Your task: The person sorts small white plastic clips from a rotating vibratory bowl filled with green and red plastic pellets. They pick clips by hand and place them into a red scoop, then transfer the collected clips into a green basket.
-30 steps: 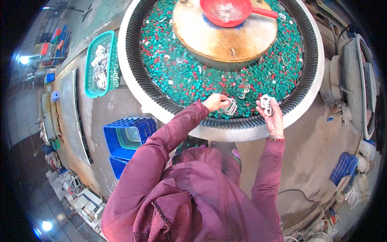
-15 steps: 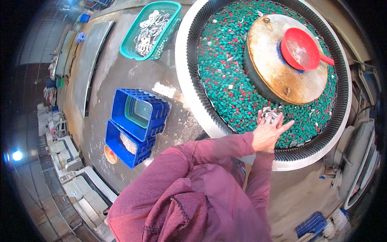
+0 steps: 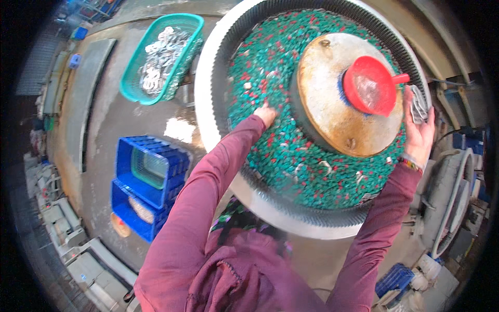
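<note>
A round tub (image 3: pixel 209 112) with a pale rim and dark ribbed wall holds green and red chips (image 3: pixel 280 156). My left hand (image 3: pixel 266 115) reaches down to the chips on the left side, its fingers curled; what they pinch, if anything, is hidden. On the right, near the ribbed wall, my right hand (image 3: pixel 419 136) is turned up and closed around several flat grey metal pieces (image 3: pixel 419 107). More pale, loop-like pieces (image 3: pixel 325 167) lie among the chips at the near side.
A rusty round lid (image 3: pixel 322 104) covers the tub's centre, with a red handled scoop (image 3: pixel 370 86) on it. To the left, a teal basket (image 3: pixel 195 39) holds many metal pieces. Blue crates (image 3: pixel 174 171) stand on the floor below it. Machinery (image 3: pixel 449 203) stands at the right.
My hands were together over metal pieces at the tub's near side. Now they are apart: the left has gone left and farther in, the right has moved right with metal pieces in it.
</note>
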### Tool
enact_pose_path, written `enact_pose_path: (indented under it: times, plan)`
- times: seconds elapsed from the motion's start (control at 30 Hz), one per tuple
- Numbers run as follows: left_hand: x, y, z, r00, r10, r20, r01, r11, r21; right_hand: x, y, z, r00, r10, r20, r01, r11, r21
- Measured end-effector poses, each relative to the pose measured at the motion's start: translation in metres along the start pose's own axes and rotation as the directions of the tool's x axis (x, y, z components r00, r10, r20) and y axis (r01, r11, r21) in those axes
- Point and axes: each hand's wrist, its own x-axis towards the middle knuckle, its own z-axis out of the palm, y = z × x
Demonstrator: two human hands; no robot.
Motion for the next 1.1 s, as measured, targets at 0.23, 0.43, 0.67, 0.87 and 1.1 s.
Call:
enact_pose_path:
  times: [0.23, 0.43, 0.67, 0.87, 1.1]
  plan:
    - [0.011, 0.06, 0.028, 0.951, -0.131, 0.281, 0.087, 0.983, 0.163, 0.104, -0.021, -0.045, 0.949, -0.234, -0.214, 0.174, 0.948, -0.266]
    - [-0.061, 0.047, -0.041, 0.875, 0.227, 0.427, -0.012, 0.893, -0.45, 0.064, 0.044, -0.009, 0.88, -0.339, -0.334, -0.156, 0.457, -0.876]
    - [-0.093, 0.024, -0.085, 0.941, 0.154, 0.302, 0.317, -0.083, -0.945, -0.027, 0.069, 0.008, 0.835, -0.485, 0.261, 0.206, -0.165, -0.965]
    - [-0.07, 0.01, -0.039, 0.99, -0.095, 0.108, 0.143, 0.592, -0.793, -0.079, 0.14, -0.131, 0.848, 0.227, -0.48, -0.458, -0.144, -0.877]
    - [-0.08, 0.02, -0.06, 0.96, -0.278, 0.04, 0.195, 0.556, -0.808, -0.02, 0.245, -0.278, 0.993, -0.023, -0.114, -0.101, -0.649, -0.754]
